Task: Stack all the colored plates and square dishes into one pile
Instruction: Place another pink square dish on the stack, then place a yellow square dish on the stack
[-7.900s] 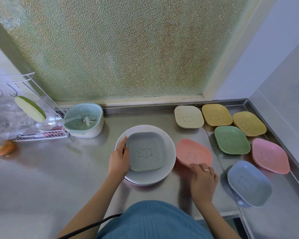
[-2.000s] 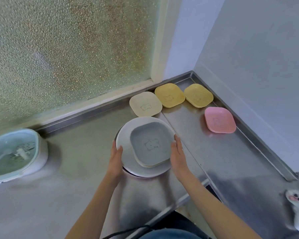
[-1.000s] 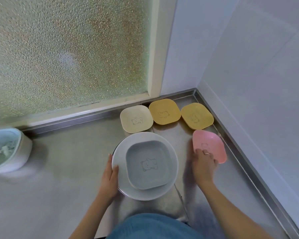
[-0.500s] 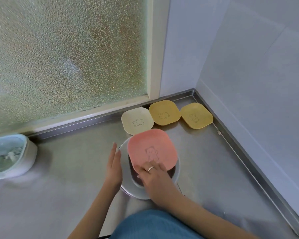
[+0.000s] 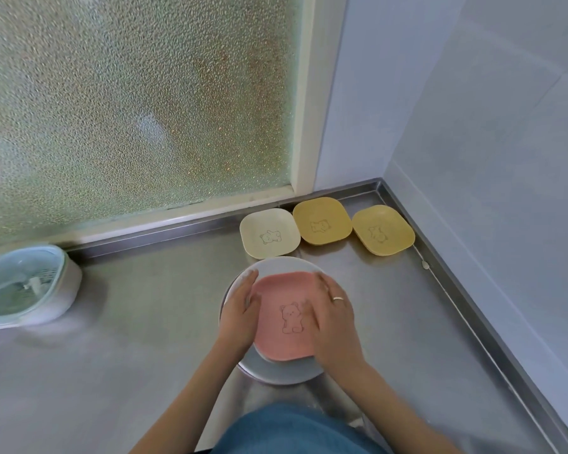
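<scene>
there is only one view, from the camera i am wearing on my head. it is looking forward and steeply down over my blue-clad lap onto the steel counter [image 5: 138, 329], close enough that my left hand [image 5: 240, 311] and right hand [image 5: 333, 317] are sitting low in the middle. it is facing the counter's far right corner, taking in the frosted window [image 5: 138, 103] at upper left and the pale wall [image 5: 492, 132] at right.
</scene>
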`<move>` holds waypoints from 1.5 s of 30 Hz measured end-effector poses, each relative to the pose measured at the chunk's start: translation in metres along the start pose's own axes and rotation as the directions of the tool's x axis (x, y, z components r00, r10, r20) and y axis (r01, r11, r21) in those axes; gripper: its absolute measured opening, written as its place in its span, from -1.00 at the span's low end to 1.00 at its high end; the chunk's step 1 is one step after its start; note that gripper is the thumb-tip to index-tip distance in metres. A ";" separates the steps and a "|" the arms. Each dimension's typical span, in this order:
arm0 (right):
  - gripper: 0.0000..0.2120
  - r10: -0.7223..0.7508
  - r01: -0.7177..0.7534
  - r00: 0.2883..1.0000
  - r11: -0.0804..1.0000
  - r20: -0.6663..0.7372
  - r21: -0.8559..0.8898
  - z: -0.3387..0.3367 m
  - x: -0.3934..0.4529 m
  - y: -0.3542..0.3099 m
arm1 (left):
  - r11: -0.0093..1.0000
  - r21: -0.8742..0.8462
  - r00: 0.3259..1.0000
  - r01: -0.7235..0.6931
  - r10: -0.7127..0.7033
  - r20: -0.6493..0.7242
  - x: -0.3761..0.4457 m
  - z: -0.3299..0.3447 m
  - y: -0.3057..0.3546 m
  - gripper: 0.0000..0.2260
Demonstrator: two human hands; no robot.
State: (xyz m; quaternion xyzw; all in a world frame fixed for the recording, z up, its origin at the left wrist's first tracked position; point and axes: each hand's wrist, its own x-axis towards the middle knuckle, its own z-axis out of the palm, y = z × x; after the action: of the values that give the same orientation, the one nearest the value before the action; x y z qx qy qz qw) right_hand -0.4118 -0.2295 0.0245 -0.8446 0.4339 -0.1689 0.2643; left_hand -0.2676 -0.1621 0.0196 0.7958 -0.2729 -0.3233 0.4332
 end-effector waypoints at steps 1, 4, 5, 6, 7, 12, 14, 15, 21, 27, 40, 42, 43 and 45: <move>-0.44 0.054 -0.053 0.998 0.998 0.029 -0.027 0.004 0.004 0.006 | 1.000 0.006 1.000 -0.006 0.006 0.005 0.000 0.001 0.000 -0.60; -0.47 0.107 -0.104 0.990 0.994 0.094 -0.030 0.017 0.009 0.018 | 0.999 0.040 1.000 -0.012 0.012 0.011 0.001 0.003 0.001 -0.60; -0.46 0.105 -0.105 0.990 0.994 0.090 -0.014 0.019 0.009 0.019 | 0.999 0.050 1.000 -0.011 0.011 0.007 0.001 0.003 0.001 -0.61; -0.46 0.102 -0.103 0.991 0.995 0.085 0.002 0.021 0.009 0.021 | 0.999 0.053 1.000 -0.011 0.011 0.003 0.001 0.003 0.001 -0.61; -0.45 0.101 -0.102 0.992 0.995 0.079 0.014 0.021 0.009 0.022 | 0.999 0.050 1.000 -0.012 0.012 -0.001 0.001 0.003 0.002 -0.61; -0.47 0.097 -0.105 0.990 0.992 0.101 0.076 0.017 0.009 0.021 | 1.000 0.014 1.000 0.004 -0.004 0.000 0.000 0.002 0.002 -0.62; -0.51 0.083 -0.096 0.992 0.985 0.099 0.140 0.010 0.015 0.026 | 1.000 -0.007 1.000 0.017 -0.017 0.014 0.000 0.000 0.002 -0.63; -0.53 0.092 -0.103 0.993 0.984 0.080 0.148 0.006 0.022 0.032 | 1.000 -0.013 1.000 0.021 -0.021 0.019 0.001 0.000 0.003 -0.63; -0.54 0.379 -0.363 0.924 0.909 -0.045 0.203 -0.009 0.098 0.087 | 0.999 0.038 1.000 0.008 -0.009 0.012 0.004 0.003 0.003 -0.61; -0.45 0.526 -0.512 0.844 0.849 0.109 -0.131 -0.011 0.146 0.130 | 0.999 0.035 1.000 0.027 -0.027 0.013 0.004 0.003 0.005 -0.62; -0.80 0.372 -0.404 0.860 0.915 -0.349 -0.018 -0.011 0.112 0.124 | 0.998 0.030 0.999 0.049 -0.048 -0.011 0.006 0.005 0.000 -0.59; -0.78 0.315 -0.327 0.860 0.944 -0.402 0.040 -0.018 0.101 0.101 | 0.999 0.029 0.999 0.046 -0.046 -0.005 0.005 0.006 0.001 -0.60; -0.76 0.287 -0.293 0.866 0.955 -0.410 0.048 -0.020 0.094 0.088 | 0.999 0.031 0.999 0.042 -0.042 0.001 0.004 0.006 0.002 -0.59; -0.75 0.177 -0.190 0.897 0.982 -0.404 0.009 -0.023 0.077 0.061 | 0.999 0.029 0.999 0.031 -0.032 0.028 0.004 0.004 0.004 -0.59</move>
State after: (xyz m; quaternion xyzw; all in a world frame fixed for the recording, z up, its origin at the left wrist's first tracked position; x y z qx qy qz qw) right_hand -0.4191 -0.3290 0.0112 -0.7509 0.5594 -0.3068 0.1708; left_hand -0.2691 -0.1685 0.0199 0.8014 -0.2710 -0.3375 0.4128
